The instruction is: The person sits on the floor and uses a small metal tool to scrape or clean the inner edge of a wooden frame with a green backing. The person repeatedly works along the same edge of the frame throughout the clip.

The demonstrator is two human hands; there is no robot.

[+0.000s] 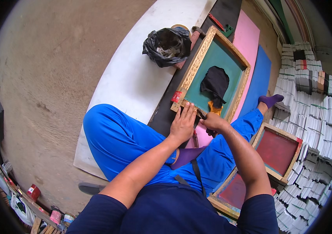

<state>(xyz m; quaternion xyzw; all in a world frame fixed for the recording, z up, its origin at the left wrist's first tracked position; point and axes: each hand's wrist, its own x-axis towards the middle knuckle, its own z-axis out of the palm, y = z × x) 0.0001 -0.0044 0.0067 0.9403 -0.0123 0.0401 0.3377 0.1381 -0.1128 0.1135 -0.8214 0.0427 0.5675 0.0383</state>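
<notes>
The left hand [183, 124] lies flat, fingers spread, pressing on the near wooden rail of a screen-printing frame [197, 64], holding nothing. The right hand [214, 121] is closed around a small dark tool at the same near edge, just beside the left fingertips (what sort of tool cannot be told, since the fist hides most of it). The frame lies tilted across a black mat [166, 113], its green mesh [220, 58] facing up, with a crumpled black rag [215, 82] and a scrap of orange cloth [214, 107] resting on the mesh near the right hand.

Judging from this, the work in hand is on the frame's near edge, steadied by one hand and worked by the other; any further move calls for keeping the rail pinned.

Room is tight on the right: two red-meshed frames [277, 150] lean against stacks of printed sheets [310, 113] beside the blue-trousered leg [248, 124]. The left offers more space, across a white board [135, 78] and concrete floor [49, 78]. A black bag [166, 45] sits beyond the frame's far corner.
</notes>
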